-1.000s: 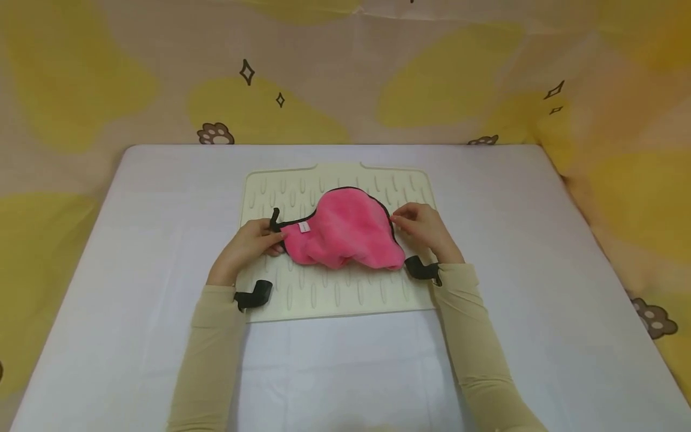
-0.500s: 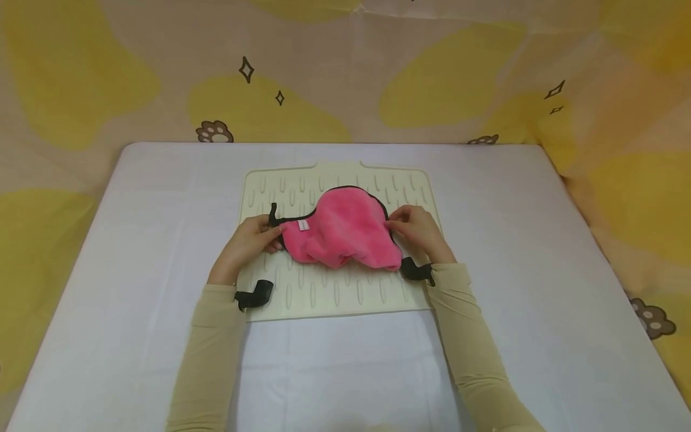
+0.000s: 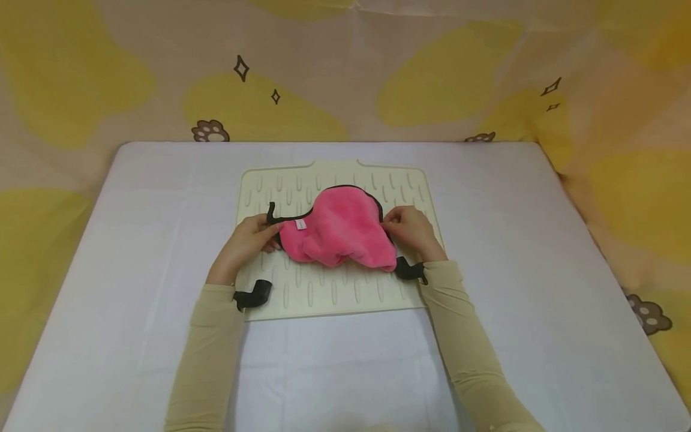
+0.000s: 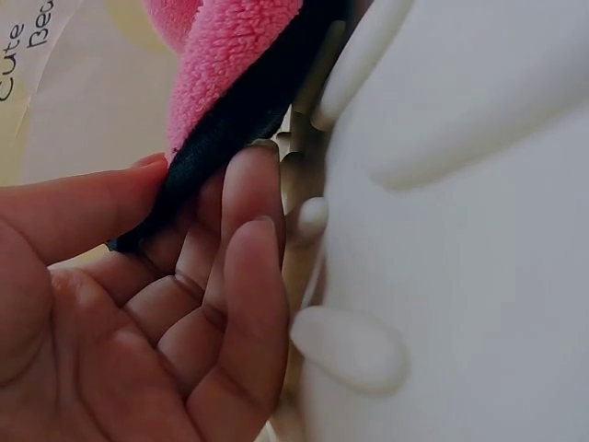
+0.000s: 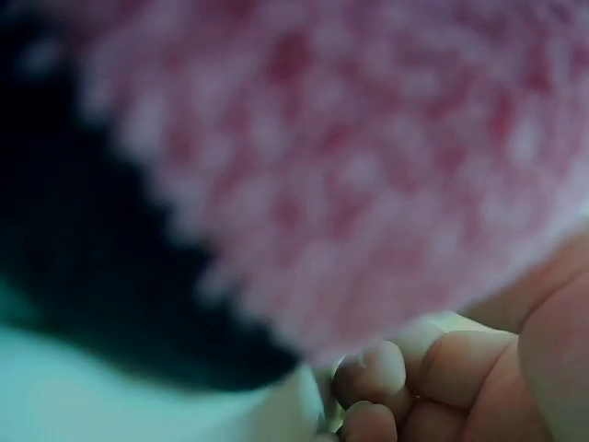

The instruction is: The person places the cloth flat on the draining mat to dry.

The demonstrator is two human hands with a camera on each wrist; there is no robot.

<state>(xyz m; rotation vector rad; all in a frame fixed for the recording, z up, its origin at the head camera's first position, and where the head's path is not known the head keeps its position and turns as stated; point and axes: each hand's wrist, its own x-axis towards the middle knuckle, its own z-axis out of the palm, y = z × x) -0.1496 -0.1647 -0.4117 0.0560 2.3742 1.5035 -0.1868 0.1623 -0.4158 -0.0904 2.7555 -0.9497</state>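
Note:
A pink fleecy cloth (image 3: 345,225) with black edging lies bunched over a cream ridged mat (image 3: 335,294). Near its left corner are a small white label (image 3: 300,224) and a black loop (image 3: 272,211). My left hand (image 3: 245,243) pinches that corner; in the left wrist view the thumb presses the black edging (image 4: 216,138) against the fingers. At the opposite side my right hand (image 3: 412,229) pinches the cloth's right edge between thumb and fingertips. Pink pile (image 5: 350,184) fills most of the right wrist view, hiding the right fingertips.
The mat rests on a white-covered table (image 3: 529,270). A patterned yellow and beige curtain (image 3: 345,72) hangs behind the table and along its sides. Black wrist mounts (image 3: 254,294) stick out from both sleeves, low over the mat.
My right hand has moved slightly left to the cloth's edge, and the cloth's right side has shifted left with it. The left hand keeps its hold nearly in place.

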